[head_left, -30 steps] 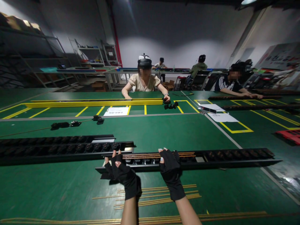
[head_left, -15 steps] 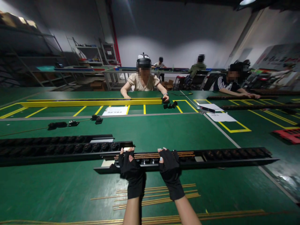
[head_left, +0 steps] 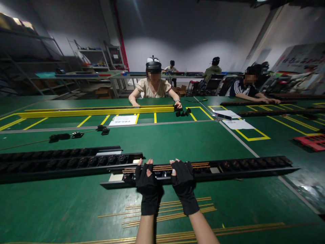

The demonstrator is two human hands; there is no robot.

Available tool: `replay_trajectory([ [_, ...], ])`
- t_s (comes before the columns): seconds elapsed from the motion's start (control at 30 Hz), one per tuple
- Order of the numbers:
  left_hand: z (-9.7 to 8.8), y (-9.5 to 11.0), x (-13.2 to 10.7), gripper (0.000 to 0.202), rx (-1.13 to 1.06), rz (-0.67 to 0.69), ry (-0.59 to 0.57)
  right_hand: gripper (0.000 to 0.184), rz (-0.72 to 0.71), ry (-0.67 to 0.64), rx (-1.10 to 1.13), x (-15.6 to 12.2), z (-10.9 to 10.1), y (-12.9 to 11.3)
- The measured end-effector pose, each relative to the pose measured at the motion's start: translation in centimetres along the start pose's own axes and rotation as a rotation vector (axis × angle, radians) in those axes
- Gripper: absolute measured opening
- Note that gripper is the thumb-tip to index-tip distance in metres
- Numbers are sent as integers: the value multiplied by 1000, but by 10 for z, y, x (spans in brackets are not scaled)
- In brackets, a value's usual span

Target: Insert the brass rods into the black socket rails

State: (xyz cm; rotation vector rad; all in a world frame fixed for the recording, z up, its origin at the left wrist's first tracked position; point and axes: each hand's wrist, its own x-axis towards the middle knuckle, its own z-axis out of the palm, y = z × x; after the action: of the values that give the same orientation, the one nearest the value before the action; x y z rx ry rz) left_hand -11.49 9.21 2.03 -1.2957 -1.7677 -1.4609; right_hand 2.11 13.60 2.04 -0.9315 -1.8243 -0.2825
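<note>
Both of my hands wear black fingerless gloves and rest side by side on a long black rail [head_left: 243,167] that lies across the green table. My left hand [head_left: 146,180] has its fingers stretched flat over thin copper rods [head_left: 198,165] laid along the rail's top. My right hand [head_left: 183,179] lies just to its right, fingers also flat on the same rods. Neither hand is wrapped round anything. More loose copper rods [head_left: 203,209] lie on the table just in front of the rail, under my wrists.
A second black rail [head_left: 58,162] lies to the left, slightly behind. Across the table a person works at a long yellow rail [head_left: 96,111]. Small black parts [head_left: 63,136] and white papers [head_left: 238,124] lie further out. Long copper rods [head_left: 254,227] run along the near edge.
My left hand has slid to the right along the rail, ending close beside my right hand. The right hand has stayed in place.
</note>
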Motion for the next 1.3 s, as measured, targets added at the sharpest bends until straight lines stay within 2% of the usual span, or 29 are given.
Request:
replay_trajectory([
  [0.3, 5, 0, -6, 40, 54, 20, -96, 35, 10, 1, 15, -1, 0, 1],
  [0.63, 10, 7, -6, 40, 22, 115, -99, 34, -18, 0, -1, 1, 0, 2],
  [0.8, 10, 14, -7, 43, -10, 89, -94, 34, -11, -32, -21, 1, -2, 0],
  [1.07, 13, 27, -12, 44, -49, 66, -156, 34, -13, -37, -47, -1, -1, 0],
  [1.2, 12, 28, -11, 44, -90, 73, -126, 34, -6, -43, -53, -1, -1, 1],
  [1.3, 14, 33, -13, 42, -78, 113, -150, 33, -10, -30, -54, -1, -1, 2],
])
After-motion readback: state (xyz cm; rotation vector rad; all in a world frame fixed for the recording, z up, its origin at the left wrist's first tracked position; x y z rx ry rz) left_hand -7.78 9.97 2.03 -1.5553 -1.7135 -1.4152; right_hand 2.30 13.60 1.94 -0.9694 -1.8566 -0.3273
